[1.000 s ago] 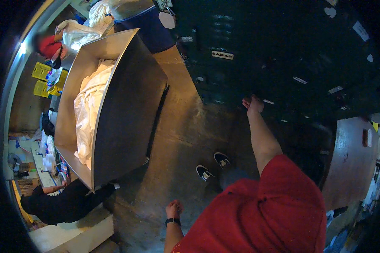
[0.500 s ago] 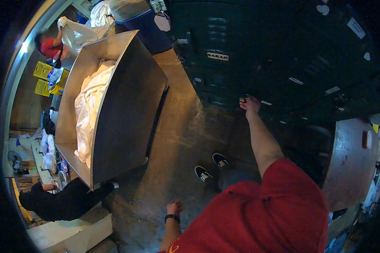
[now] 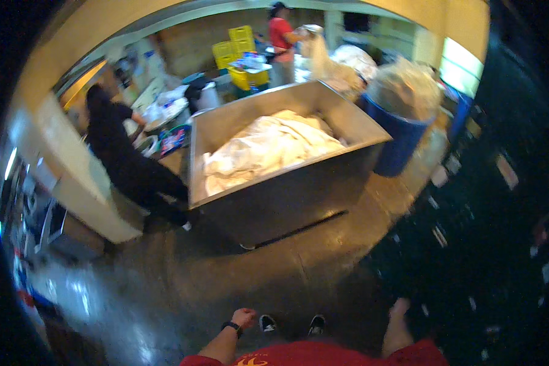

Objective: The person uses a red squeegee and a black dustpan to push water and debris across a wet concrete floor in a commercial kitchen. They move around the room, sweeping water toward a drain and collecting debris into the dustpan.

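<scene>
My left hand (image 3: 244,318), with a dark band at the wrist, hangs low in front of me over the floor. Its fingers are curled in and nothing shows in them. To the right, my right hand (image 3: 399,307) is beside the dark green lockers (image 3: 457,244); motion blur and shade hide its fingers. Ahead stands a large metal bin (image 3: 274,213) on wheels, heaped with whitish cloth (image 3: 274,143). Neither hand touches the bin.
A blue barrel (image 3: 402,140) topped with a clear bag stands beyond the bin's right end. One person in black (image 3: 125,146) leans at the left near a pillar (image 3: 85,189). Another in a red shirt (image 3: 280,33) handles pale cloth behind, near yellow crates (image 3: 241,39).
The view has swung from the lockers toward the bin, now straight ahead. My right hand has come away from a small brassy thing on a locker front. My left hand stays low and curled.
</scene>
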Available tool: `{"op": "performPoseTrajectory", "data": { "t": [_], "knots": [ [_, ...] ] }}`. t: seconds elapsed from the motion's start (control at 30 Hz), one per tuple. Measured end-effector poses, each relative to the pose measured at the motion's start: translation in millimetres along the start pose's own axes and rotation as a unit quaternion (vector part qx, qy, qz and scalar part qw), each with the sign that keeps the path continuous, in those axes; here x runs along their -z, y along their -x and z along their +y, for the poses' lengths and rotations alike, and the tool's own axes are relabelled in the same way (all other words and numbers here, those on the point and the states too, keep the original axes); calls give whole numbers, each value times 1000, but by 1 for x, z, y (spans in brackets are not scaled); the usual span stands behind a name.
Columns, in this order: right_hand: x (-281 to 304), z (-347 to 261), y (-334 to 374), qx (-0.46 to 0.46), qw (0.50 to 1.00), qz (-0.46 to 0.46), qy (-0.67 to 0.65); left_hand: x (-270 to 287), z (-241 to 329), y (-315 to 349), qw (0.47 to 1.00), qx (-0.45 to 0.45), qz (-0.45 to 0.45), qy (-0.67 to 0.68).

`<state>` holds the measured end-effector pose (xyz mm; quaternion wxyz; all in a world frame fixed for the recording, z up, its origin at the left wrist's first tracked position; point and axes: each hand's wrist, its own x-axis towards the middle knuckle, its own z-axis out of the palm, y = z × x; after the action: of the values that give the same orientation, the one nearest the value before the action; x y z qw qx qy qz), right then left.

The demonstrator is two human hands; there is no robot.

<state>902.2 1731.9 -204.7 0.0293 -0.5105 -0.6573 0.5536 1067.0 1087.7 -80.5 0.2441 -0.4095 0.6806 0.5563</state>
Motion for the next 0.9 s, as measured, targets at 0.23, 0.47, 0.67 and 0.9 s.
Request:
{"op": "performPoseTrajectory", "data": {
  "t": [0.23, 0.47, 0.67, 0.9],
  "knots": [
    [-150, 30, 131, -93, 908, -316, 258, 104, -164, 24, 988, 116, 101, 0],
    [-377, -10, 277, 54, 777, -495, 386, 175, -284, 81, 864, 96, 52, -491],
    [-489, -61, 443, 388, 690, -438, 426, 259, -290, 76, 970, 180, 94, -135],
    [-504, -220, 629, 756, 604, -238, 84, 294, -232, -5, 903, 163, 157, 366]
  ]
}}
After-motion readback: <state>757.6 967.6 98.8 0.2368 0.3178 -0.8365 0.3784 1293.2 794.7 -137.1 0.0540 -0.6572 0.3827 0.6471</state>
